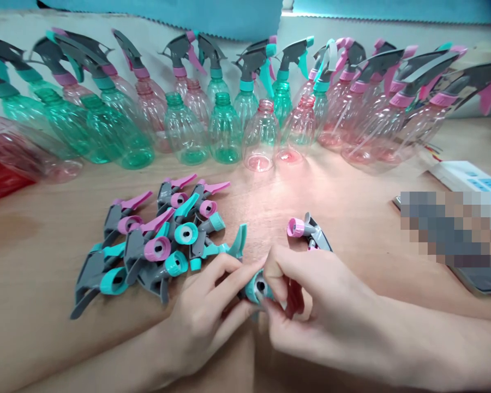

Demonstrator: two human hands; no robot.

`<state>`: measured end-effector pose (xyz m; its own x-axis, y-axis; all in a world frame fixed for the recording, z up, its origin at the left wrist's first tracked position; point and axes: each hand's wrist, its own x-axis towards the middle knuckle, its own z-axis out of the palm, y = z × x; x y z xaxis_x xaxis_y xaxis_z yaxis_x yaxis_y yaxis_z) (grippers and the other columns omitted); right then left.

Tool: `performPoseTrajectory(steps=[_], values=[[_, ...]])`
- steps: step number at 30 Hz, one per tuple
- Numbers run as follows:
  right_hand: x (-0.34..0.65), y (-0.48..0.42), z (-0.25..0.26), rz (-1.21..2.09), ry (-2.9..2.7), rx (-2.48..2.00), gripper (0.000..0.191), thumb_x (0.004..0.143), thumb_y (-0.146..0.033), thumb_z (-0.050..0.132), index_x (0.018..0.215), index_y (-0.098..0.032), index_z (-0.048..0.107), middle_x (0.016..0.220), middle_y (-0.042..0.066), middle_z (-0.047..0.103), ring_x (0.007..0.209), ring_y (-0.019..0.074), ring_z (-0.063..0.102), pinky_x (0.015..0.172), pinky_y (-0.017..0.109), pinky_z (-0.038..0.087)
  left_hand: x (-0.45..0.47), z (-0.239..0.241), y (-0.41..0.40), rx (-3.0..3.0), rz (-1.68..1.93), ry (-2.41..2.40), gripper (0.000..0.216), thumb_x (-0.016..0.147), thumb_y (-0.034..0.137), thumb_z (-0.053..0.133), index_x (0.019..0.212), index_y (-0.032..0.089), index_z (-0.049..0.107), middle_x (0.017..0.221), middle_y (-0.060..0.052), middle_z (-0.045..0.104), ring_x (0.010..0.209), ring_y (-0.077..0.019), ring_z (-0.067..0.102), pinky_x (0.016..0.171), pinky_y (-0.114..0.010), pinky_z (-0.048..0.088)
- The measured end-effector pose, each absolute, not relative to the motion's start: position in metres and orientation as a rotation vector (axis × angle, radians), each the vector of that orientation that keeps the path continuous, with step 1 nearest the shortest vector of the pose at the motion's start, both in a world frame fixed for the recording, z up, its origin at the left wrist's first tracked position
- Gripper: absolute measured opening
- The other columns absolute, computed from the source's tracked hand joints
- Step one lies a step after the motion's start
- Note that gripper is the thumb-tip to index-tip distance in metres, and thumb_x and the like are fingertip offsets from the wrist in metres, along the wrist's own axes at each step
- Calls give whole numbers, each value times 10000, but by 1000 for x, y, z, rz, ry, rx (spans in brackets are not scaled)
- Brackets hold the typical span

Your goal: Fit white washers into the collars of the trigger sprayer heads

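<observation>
Low in the middle, a grey and teal trigger spray head (253, 289) has its round collar opening facing up. My left hand (204, 316) is closed around it from the left, fingers pressed along its body. From the right, my right hand (311, 305) pinches at the collar's rim, thumb and forefinger beside the dark centre hole. Whether something small sits between those fingertips is hidden. Just beyond my right hand lies a pink and grey spray head (311, 232). A heap of loose spray heads (159, 248), pink and teal, lies left of my left hand.
Clear green bottles (225, 128) and pink bottles (262, 136) without heads stand across the back. Behind them are several bottles fitted with spray heads (249, 65). A red item (4, 174) is at far left. A white power strip (470, 177) and a blurred-out flat device (483, 278) lie right.
</observation>
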<state>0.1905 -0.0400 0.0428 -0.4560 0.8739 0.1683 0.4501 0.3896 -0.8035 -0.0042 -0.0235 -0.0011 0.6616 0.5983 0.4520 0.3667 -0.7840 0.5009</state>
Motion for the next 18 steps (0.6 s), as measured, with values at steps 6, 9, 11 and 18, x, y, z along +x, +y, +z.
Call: performPoseTrajectory(steps=[6, 9, 11, 18], values=[[189, -40, 43, 1051, -2054, -1175, 241, 584, -29, 467, 702, -216, 371, 562, -104, 397, 460, 33, 346, 419, 154, 253, -2, -3, -23, 2575, 869, 783, 285, 903, 109, 459, 1175, 156, 529, 891, -54, 562, 787, -147, 573, 675, -228, 506], [190, -38, 40, 1187, -2011, -1233, 236, 617, -46, 478, 723, -228, 372, 557, -113, 424, 450, 33, 390, 415, 143, 278, -1, -5, -23, 2621, 945, 752, 245, 887, 91, 480, 1122, 129, 537, 883, -63, 565, 744, -143, 562, 613, -219, 483], [190, -38, 40, 1189, -2026, -1273, 223, 634, -61, 481, 727, -232, 373, 560, -110, 441, 453, 41, 406, 414, 151, 286, -1, -5, -23, 2631, 941, 755, 227, 882, 90, 488, 1101, 118, 542, 877, -67, 567, 721, -142, 555, 592, -218, 471], [187, -42, 39, 882, -2169, -1271, 243, 581, -40, 458, 720, -217, 366, 560, -103, 396, 447, 40, 324, 410, 181, 211, 1, -5, -24, 2590, 861, 776, 135, 895, 111, 463, 954, 152, 578, 844, -47, 564, 696, -135, 546, 570, -213, 452]])
